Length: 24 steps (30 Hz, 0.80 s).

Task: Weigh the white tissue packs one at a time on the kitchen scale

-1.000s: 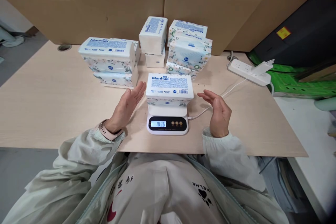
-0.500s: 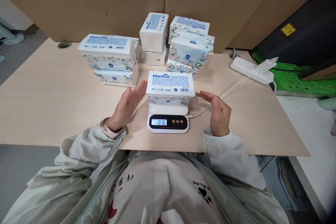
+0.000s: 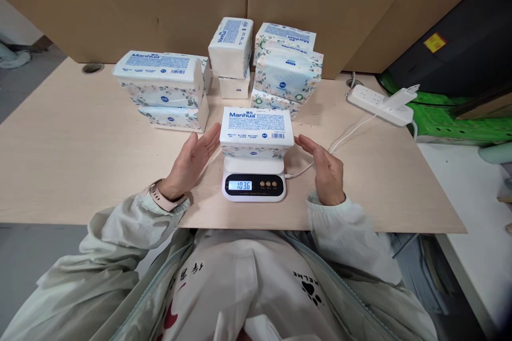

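Observation:
A white and blue pack of tissues (image 3: 256, 130) lies flat on a small white kitchen scale (image 3: 254, 165), whose lit display reads 103.6. Close to the pack's left end is my left hand (image 3: 192, 157), fingers stretched out and palm turned inward. On the other side, my right hand (image 3: 326, 170) is held with its fingers extended, the tips close to the pack's right end. Neither hand grips the pack; whether the fingertips brush it I cannot tell. A white cable (image 3: 308, 169) runs from the scale's right side.
Stacked tissue packs stand behind the scale at left (image 3: 162, 80), in the middle (image 3: 230, 48) and at right (image 3: 288, 72). A white power strip (image 3: 378, 105) sits at the back right. Cardboard boxes (image 3: 192, 16) line the wooden table's (image 3: 80, 170) far edge.
My right hand has shifted slightly inward toward the pack. The whole view has moved a little; the pack stays on the scale and the reading is the same.

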{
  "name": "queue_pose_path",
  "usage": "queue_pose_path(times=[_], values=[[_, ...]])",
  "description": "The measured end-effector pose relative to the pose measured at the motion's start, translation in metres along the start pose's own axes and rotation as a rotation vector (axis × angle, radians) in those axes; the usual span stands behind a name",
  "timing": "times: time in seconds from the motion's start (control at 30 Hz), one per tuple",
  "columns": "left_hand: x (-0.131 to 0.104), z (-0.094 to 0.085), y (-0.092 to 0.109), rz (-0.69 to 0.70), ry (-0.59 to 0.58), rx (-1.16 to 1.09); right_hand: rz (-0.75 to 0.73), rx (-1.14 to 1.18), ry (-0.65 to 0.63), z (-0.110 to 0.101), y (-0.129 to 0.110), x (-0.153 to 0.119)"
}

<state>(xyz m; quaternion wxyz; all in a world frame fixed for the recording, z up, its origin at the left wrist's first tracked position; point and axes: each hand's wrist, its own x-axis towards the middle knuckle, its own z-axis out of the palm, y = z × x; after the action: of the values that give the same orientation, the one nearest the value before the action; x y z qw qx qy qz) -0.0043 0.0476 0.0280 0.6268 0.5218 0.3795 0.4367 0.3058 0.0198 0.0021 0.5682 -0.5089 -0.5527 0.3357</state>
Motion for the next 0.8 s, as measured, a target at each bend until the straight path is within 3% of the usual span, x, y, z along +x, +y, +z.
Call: queue_pose_path(times=[0.47, 0.57, 0.67, 0.8], values=[[0.000, 0.004, -0.002, 0.023, -0.041, -0.029, 0.062, 0.021, -0.055, 0.001, 0.009, 0.003], [0.001, 0.009, -0.002, 0.050, -0.083, -0.040, 0.094, 0.022, -0.229, 0.005, 0.003, 0.004], [-0.007, 0.016, 0.006, 0.131, -0.068, 0.000, 0.057, -0.028, -0.432, 0.012, -0.020, 0.008], [-0.031, 0.011, 0.023, 0.257, 0.139, 0.080, -0.047, -0.049, -0.639, 0.029, -0.064, 0.020]])
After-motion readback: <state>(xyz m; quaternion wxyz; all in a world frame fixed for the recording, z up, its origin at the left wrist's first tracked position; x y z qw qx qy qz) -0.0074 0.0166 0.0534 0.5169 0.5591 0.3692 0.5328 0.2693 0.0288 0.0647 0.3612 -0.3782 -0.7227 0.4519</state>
